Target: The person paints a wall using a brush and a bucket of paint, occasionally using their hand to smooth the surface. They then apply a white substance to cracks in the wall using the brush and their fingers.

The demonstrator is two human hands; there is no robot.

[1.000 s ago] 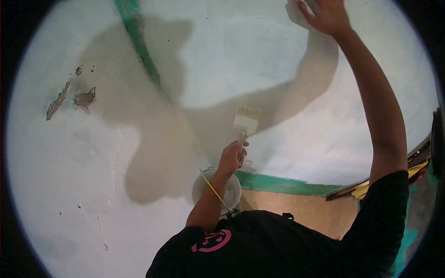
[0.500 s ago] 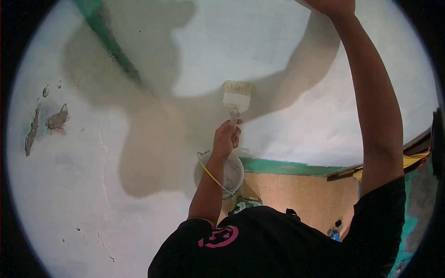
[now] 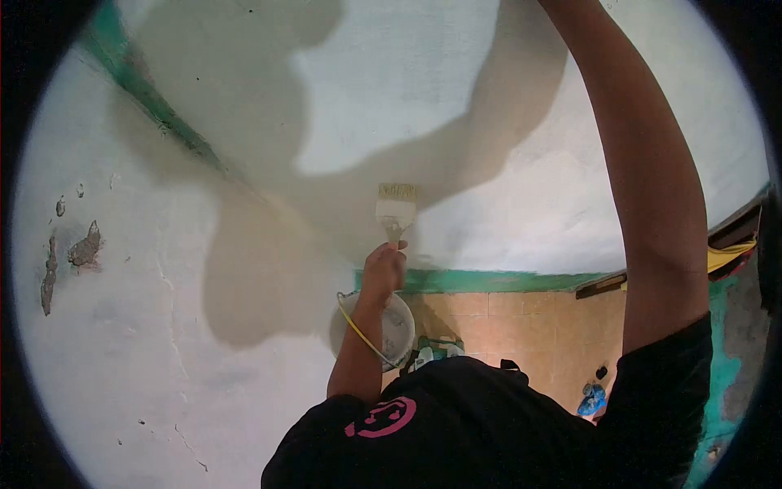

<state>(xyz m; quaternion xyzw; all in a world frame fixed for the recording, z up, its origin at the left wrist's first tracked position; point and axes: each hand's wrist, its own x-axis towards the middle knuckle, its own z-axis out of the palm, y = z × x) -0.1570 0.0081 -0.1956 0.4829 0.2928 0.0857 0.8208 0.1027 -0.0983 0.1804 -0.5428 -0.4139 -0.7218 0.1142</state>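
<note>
My left hand (image 3: 384,273) is closed round the handle of a wide paintbrush (image 3: 396,209), bristles pointing up. The brush head is pale with paint and overlaps the whitish wall (image 3: 391,98) in this view. Below the hand, partly behind my forearm, is a white bucket (image 3: 399,326) with a yellow grip on its wire handle. My right arm (image 3: 660,179) reaches up along the wall on the right, and its hand is cut off by the top edge.
A green band (image 3: 489,281) runs along the wall's foot above the tiled floor (image 3: 521,322). Chipped plaster (image 3: 85,244) and cracks mark the left wall. A wooden piece (image 3: 601,285) and yellow cloth (image 3: 730,257) lie at right. A blue item (image 3: 593,399) is on the floor.
My left hand and the paintbrush have moved down and slightly left in view. The right hand, partly seen at the top before, has left the frame. The whole view has shifted a little.
</note>
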